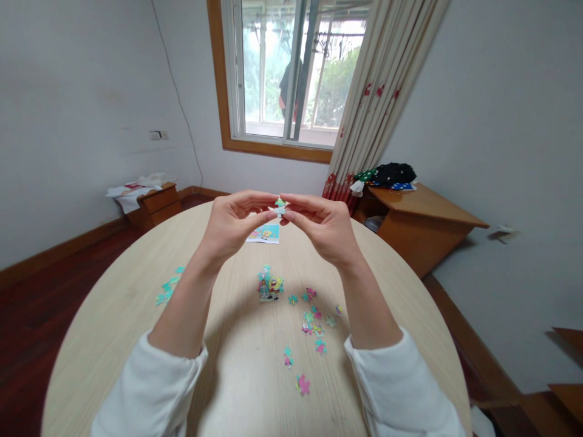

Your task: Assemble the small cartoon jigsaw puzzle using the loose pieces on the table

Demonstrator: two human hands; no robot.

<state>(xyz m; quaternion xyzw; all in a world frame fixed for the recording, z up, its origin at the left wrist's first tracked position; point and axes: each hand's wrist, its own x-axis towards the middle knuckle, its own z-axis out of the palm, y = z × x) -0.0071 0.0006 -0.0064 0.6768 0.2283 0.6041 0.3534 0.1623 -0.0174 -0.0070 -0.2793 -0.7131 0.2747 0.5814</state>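
Observation:
Raised above the far half of the table, my left hand (232,221) and my right hand (321,224) meet at the fingertips. Between them they pinch a small green and pale-blue jigsaw puzzle piece (280,207); whether it is one piece or two joined is hard to tell. Behind and below the hands lies a printed picture card (268,233), partly covered by them. A joined section of puzzle (270,284) with a yellow cartoon figure sits mid-table. To its right are several loose pink, teal and yellow pieces (314,314).
Another group of teal pieces (169,285) lies on the left of the round wooden table (246,376), beside my left forearm. Beyond the table stand a small drawer unit (157,203) and a wooden desk (423,224) with clothes (392,175) on top.

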